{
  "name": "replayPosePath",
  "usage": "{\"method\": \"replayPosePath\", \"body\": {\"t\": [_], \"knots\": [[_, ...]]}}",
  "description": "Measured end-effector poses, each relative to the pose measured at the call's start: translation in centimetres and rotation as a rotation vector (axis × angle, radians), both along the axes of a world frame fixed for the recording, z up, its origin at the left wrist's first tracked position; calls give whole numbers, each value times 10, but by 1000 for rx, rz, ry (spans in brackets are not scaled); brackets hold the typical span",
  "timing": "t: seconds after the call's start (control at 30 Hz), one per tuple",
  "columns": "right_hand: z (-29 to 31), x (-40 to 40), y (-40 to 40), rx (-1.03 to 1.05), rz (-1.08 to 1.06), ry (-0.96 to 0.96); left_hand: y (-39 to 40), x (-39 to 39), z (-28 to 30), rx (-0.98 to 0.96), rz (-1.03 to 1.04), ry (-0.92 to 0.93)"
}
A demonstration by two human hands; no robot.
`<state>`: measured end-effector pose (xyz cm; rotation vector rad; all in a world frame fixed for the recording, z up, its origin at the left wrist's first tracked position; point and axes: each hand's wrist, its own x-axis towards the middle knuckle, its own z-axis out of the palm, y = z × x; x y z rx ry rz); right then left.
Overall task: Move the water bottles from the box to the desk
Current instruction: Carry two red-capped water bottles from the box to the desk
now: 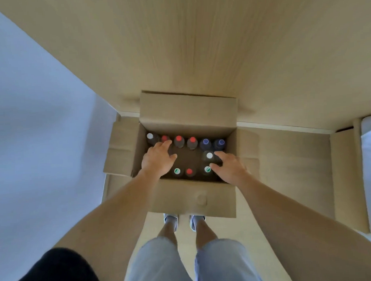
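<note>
Cardboard forms the open box (193,199) on the floor at your feet, flaps folded out, against the pale wood-grain surface (198,45). Round-capped water bottles (179,140) stand upright inside: red, white, blue and green tops. Your left hand (158,160) reaches in, fingers spread, loosely curled over the far-left bottles; your right hand (229,168) is spread beside a white-capped bottle (209,155), gripping nothing.

Matt brown cardboard forms the box (190,194), its flaps creased. The desk (198,45) shows pale wood grain with a smooth, low-sheen finish. Bottle caps (179,138) look like smooth plastic. Light denim-like cloth covers the legs (155,265).
</note>
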<state>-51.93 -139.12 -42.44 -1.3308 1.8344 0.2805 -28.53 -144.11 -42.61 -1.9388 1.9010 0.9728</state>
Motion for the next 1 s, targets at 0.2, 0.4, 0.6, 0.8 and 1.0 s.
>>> {"method": "replayPosePath", "body": {"t": [0.2, 0.4, 0.6, 0.8, 1.0], "knots": [[-91, 23, -21, 8, -108, -55, -17, -1, -103, 93, 38, 38], [-194, 57, -46, -32, -174, -70, -44, -4, -215, 19, 15, 64], [-276, 75, -78, -120, -301, -87, -70, -2, -292, -30, 47, 121], [-344, 84, -105, -95, -454, -111, -85, -10, -353, -4, 208, 184], [-399, 90, -115, -96, -522, -60, -98, -24, -402, 2, 375, 238]]}}
